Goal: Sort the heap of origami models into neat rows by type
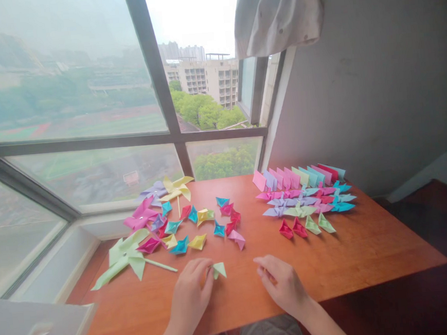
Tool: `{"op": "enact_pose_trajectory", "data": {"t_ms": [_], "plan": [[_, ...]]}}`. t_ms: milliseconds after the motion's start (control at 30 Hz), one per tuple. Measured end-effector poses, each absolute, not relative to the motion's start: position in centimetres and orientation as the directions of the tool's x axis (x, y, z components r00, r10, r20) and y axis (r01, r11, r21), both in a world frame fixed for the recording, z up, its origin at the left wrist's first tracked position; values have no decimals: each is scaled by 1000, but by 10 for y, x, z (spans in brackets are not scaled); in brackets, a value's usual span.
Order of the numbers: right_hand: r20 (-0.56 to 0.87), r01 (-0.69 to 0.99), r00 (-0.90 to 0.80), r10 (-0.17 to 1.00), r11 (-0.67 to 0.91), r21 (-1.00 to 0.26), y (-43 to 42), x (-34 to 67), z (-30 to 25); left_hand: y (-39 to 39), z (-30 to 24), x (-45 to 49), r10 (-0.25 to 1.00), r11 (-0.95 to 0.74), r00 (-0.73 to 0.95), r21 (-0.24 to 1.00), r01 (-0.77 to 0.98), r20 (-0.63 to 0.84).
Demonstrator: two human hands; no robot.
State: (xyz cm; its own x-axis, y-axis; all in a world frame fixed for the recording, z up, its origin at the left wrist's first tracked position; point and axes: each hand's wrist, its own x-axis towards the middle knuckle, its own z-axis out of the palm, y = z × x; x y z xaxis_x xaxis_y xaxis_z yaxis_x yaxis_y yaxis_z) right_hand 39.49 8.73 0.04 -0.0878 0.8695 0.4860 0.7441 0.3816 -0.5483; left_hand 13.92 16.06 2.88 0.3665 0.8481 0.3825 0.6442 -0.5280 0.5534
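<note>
My left hand [192, 289] is closed, pinching a small light green folded paper boat [220, 270] just above the table. The boat's left end is hidden behind my fingers. To the right, my right hand [284, 285] hovers over the wood with loosely curled fingers; a gap shows between thumb and forefinger, and I see nothing held there. Beyond my hands lies a loose group of coloured paper boats, among them a yellow boat [197, 242], a blue boat [180, 245] and a pink boat [237, 238]. Red boats [299, 228] and green boats [326, 223] stand in a row at the right.
A green paper pinwheel [125, 255], a magenta pinwheel [141, 215] and a yellow pinwheel [176, 188] lie at the left. Folded paper cranes [300, 209] and upright coloured papers [299, 176] line the back right. The wooden table [354, 260] borders a window [93, 178].
</note>
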Motion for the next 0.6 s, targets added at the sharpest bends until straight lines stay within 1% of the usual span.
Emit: {"op": "enact_pose_trajectory", "data": {"t_ms": [133,200,267,433,600], "plan": [[455,717,-197,868,445,-537,86,376,8,151,32,160,905,-386,384,733,560,184],[440,714,-236,867,462,-527,85,371,11,147,34,169,912,-305,401,798,520,88],[435,711,-255,864,472,-521,84,369,13,144,34,175,911,-241,411,843,480,27],[462,711,-293,837,514,-479,81,369,19,139,33,182,900,-183,435,877,444,-33],[495,712,-271,826,518,-474,79,372,24,138,37,184,889,-212,458,882,421,-5]]}}
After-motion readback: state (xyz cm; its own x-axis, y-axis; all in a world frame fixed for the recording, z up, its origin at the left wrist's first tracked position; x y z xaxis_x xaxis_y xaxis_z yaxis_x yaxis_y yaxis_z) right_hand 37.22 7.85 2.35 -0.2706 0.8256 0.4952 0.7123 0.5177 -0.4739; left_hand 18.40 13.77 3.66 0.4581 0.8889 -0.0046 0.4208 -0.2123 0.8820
